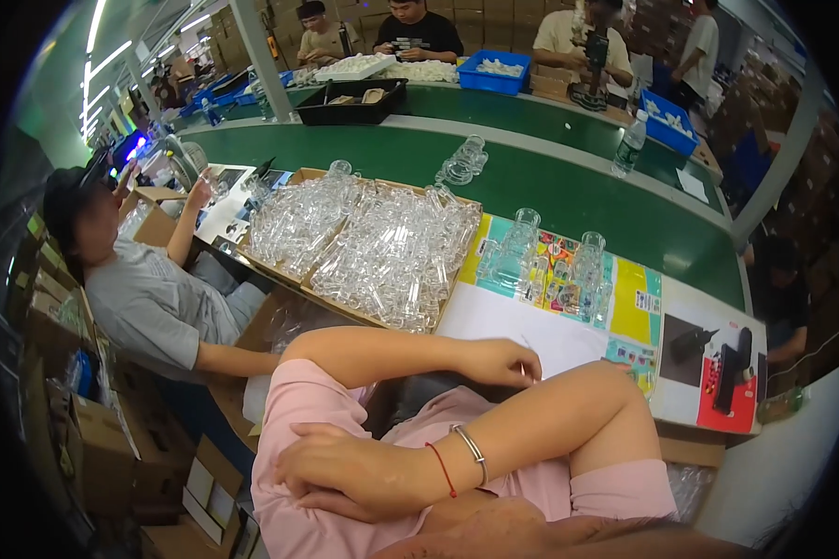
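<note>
My forearms are crossed in front of me. My left hand (pixel 501 361) reaches to the right, at the near edge of a white paper sheet (pixel 480 321). Its fingers curl inward and my right forearm partly covers them; whatever they may hold is hidden. My right hand (pixel 350 472), its fingers spread and slightly bent, rests on my pink left sleeve (pixel 284 494). Beyond the paper stand clear glass-like pieces with rounded bulges, one group on the left (pixel 510 256) and another on the right (pixel 584 279). A cardboard tray (pixel 475 224) heaped with clear tubular pieces lies further left.
A co-worker in grey (pixel 158 317) sits to my left. Across the green table (pixel 391 144) are a black tray (pixel 322 110), blue bins (pixel 464 79) and more people. A water bottle (pixel 630 144) stands there. Dark items lie on a red card (pixel 738 417) at right.
</note>
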